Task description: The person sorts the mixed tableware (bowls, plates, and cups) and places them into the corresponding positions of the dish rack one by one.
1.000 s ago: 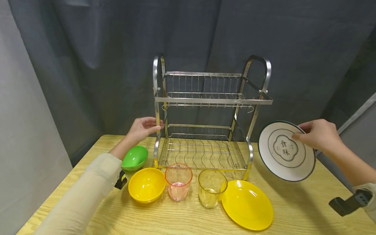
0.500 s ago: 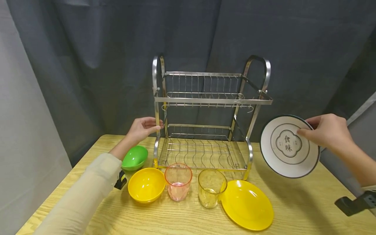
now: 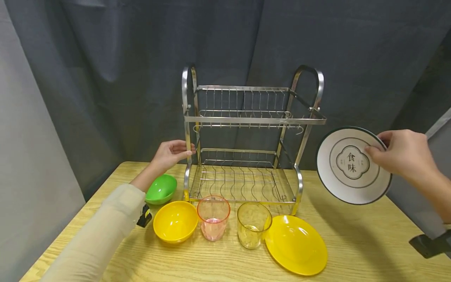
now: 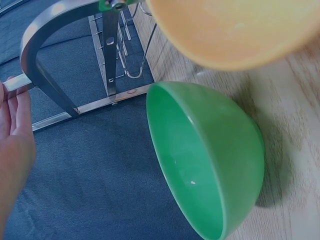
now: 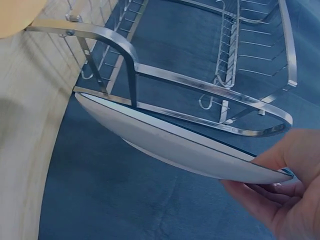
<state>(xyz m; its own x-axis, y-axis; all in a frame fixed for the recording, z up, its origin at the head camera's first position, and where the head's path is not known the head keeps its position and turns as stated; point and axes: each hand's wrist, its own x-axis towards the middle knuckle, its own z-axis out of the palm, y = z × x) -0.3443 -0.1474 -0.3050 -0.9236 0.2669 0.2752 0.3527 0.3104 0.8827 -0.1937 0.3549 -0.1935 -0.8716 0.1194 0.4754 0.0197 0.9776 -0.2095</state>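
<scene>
A white plate point(image 3: 352, 164) with a dark rim and Chinese characters hangs in the air right of the two-tier metal dish rack point(image 3: 239, 120). My right hand point(image 3: 405, 152) pinches its right edge, thumb on the printed face and fingers behind, as the right wrist view shows. My left hand point(image 3: 172, 153) holds the rack's front left post, thumb in front and fingers behind it. Below that hand, a green bowl point(image 3: 161, 189) lies tilted on the table, close to a yellow bowl point(image 3: 175, 222). The rack's two tiers bear no dishes.
In front of the rack stand a pink clear cup point(image 3: 213, 219) and a yellow clear cup point(image 3: 253, 227). A yellow plate point(image 3: 296, 244) lies flat at their right. Dark curtain point(image 3: 141, 78) hangs behind the wooden table point(image 3: 176, 262).
My right hand has raised the white plate and shifted it to the right. The left hand stays on the post, and the rack and other dishes keep their places.
</scene>
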